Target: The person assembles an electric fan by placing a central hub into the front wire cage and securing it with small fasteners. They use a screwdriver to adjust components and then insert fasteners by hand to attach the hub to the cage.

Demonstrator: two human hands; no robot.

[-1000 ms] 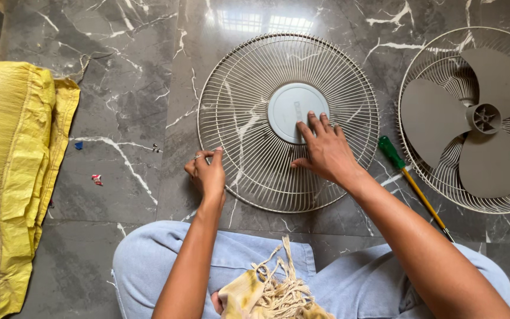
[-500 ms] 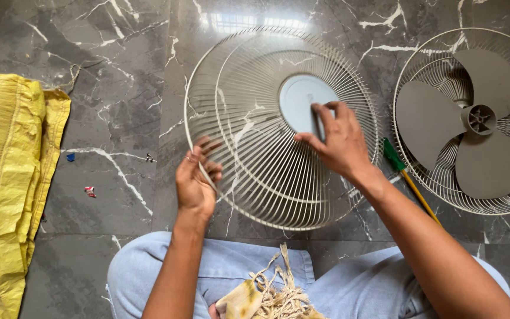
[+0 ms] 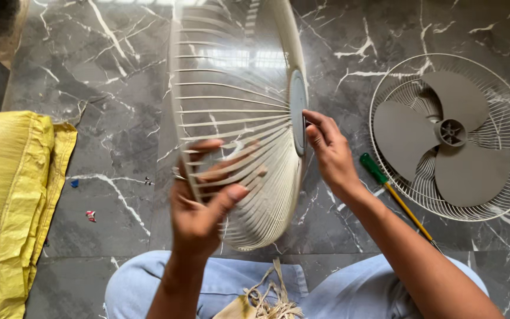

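Guard: a round cream-white wire fan guard (image 3: 231,118) with a flat grey centre disc (image 3: 297,112) is tilted up on edge, almost side-on to the camera, between the two hands; its lower rim hangs above the lap
Left hand: the left hand (image 3: 205,201) is closed around the wire ribs at the guard's lower near rim, thumb on the near side, fingers seen through the wires; a ring shows on one finger
Right hand: the right hand (image 3: 329,150) grips the centre disc by its edge, fingertips curled against it
Right of the right hand: a green-handled screwdriver with a yellow shaft (image 3: 394,192) lies on the dark grey marble floor (image 3: 119,77), just beside a second wire guard holding a grey three-blade fan (image 3: 453,139), flat on the floor
Left of the left hand: a yellow woven sack (image 3: 10,201), well apart; small scraps lie between
Below the hands: light blue jeans (image 3: 219,280) with a frayed rope-fringed cloth (image 3: 267,301) on the lap
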